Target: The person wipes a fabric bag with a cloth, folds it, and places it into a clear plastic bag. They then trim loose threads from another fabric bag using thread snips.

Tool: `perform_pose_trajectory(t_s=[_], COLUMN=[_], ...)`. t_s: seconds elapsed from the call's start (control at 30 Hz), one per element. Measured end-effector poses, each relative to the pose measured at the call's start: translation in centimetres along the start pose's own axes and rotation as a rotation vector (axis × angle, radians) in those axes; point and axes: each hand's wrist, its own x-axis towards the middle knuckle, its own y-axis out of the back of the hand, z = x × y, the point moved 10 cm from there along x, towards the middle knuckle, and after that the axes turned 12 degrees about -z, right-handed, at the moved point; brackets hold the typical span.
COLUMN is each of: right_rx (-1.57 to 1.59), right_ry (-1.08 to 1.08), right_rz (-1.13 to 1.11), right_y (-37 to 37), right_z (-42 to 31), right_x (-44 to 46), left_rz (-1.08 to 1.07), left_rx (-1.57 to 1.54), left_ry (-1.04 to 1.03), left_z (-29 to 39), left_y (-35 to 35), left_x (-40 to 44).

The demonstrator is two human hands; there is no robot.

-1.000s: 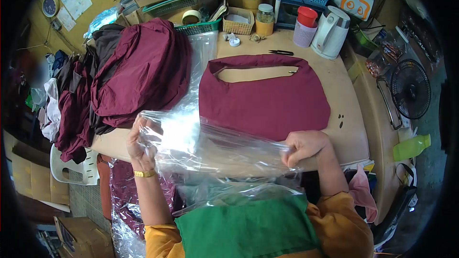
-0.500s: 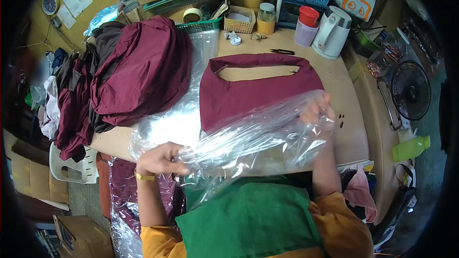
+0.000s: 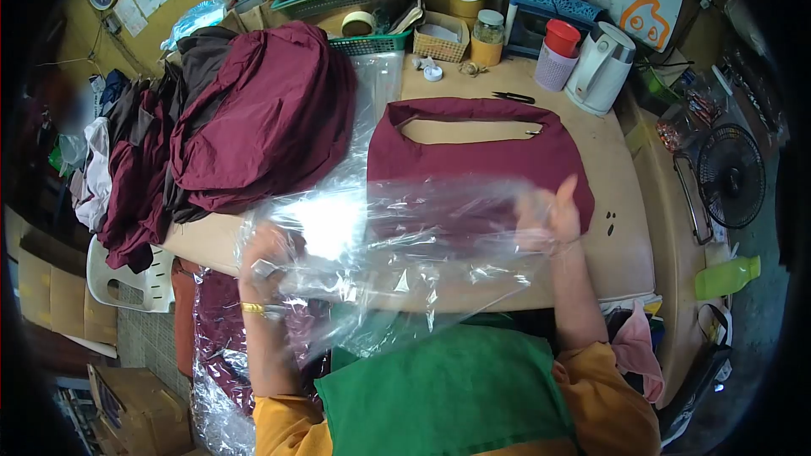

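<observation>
A clear plastic bag [image 3: 405, 274] is stretched between my two hands over the table's front edge. My left hand [image 3: 269, 253] is closed on its left end, somewhat blurred and partly behind the shiny film. At the right end my right hand [image 3: 545, 218] grips the film with the thumb pointing up; the other fingers are blurred, partly covered by plastic. Beneath and beyond the film a maroon cloth bag [image 3: 473, 165] lies flat, its strap loop at the far side. The film overlaps its lower part.
Maroon and dark garments [image 3: 262, 118] are heaped at left beside flat plastic sheets [image 3: 376, 89]. Black thread snips [image 3: 514, 97], a glass jar [image 3: 487, 38], a red cup [image 3: 562, 36] and a white kettle [image 3: 600, 67] stand or lie at the back. A fan [image 3: 732, 176] is at right.
The plastic bag has gone from bunched and slanted to spread wider and flatter. My left hand has risen slightly; my right hand has lowered and turned, thumb up. The view has shifted a little.
</observation>
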Motion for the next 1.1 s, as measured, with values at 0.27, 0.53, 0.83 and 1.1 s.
perform_pose_trajectory(t_s=[0.27, 0.53, 0.83, 1.1], right_rx=[-0.535, -1.203, -1.192, -2.145], right_ry=[0.1, -1.079, -0.171, -0.438], right_rz=[0.452, -0.005, 0.087, 0.394], right_y=[3.1, 2.5, -0.5, -2.7], right_z=[-1.8, 3.6, -9.2, -14.5], right_x=[-2.7, -3.3, -4.2, 2.4], left_rz=[-0.074, 0.037, -0.747, 0.349], left_rx=[-1.238, -0.856, -0.641, -0.445], left_ry=[-0.119, 0.26, 0.061, -0.382], left_z=[8.5, 5.8, 10.7, 18.4], left_y=[-3.6, -1.2, -3.9, 6.2], left_x=[0.8, -0.5, -1.8, 5.7])
